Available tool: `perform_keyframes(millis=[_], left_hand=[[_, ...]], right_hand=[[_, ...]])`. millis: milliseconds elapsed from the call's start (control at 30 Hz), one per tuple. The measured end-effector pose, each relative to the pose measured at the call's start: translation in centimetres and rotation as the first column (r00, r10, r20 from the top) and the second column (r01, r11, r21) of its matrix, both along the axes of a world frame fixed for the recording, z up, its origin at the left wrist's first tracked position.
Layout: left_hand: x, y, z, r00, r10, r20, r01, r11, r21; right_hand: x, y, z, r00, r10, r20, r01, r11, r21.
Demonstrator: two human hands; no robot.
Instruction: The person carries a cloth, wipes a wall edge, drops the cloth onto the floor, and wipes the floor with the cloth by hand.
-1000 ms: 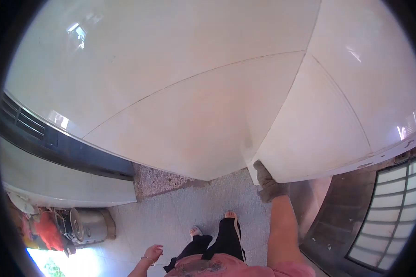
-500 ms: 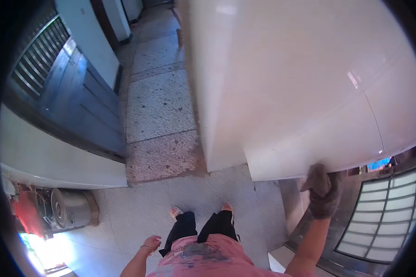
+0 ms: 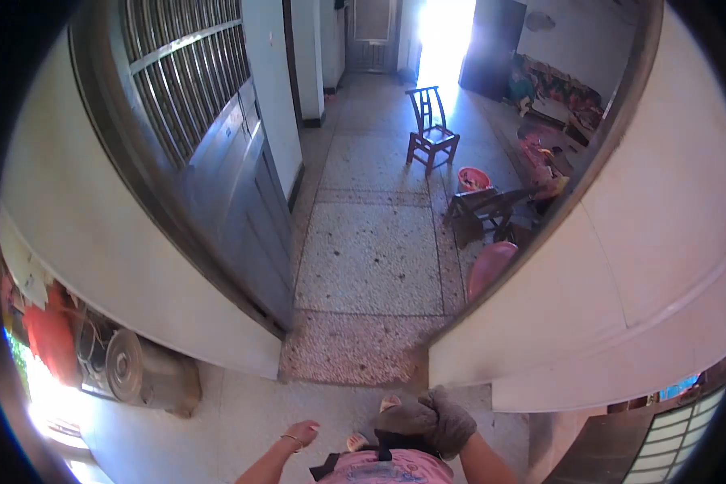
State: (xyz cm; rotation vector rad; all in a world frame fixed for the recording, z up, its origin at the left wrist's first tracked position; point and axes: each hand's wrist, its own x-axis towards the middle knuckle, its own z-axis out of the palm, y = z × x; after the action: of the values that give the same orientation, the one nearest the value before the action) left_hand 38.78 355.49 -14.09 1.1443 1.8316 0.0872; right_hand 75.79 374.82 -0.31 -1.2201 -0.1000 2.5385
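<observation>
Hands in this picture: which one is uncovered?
The left hand, the one with a bracelet; the right hand is inside a grey-brown covering.

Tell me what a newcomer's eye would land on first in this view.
Probably the glaring doorway at the far end, top of the picture, with a dark chair standing in front of it. Nearer, at the bottom, the right hand is in a grey-brown covering.
</observation>
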Motion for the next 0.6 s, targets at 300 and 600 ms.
perform_keyframes(millis=[300,600], left_hand=[[-11.6,17.4,-7.4,0.997,0.03,0.07,-0.034,0.997,0.067],[-20.8,34.9,-10.9,0.974,0.075,0.212,-0.078,0.997,0.003]], right_hand=[[-12.2,19.5,-1.1,0.997,0.046,-0.066,-0.026,0.962,0.271],[-27.1,38.2,-3.4,0.989,0.15,0.02,-0.118,0.679,0.724]])
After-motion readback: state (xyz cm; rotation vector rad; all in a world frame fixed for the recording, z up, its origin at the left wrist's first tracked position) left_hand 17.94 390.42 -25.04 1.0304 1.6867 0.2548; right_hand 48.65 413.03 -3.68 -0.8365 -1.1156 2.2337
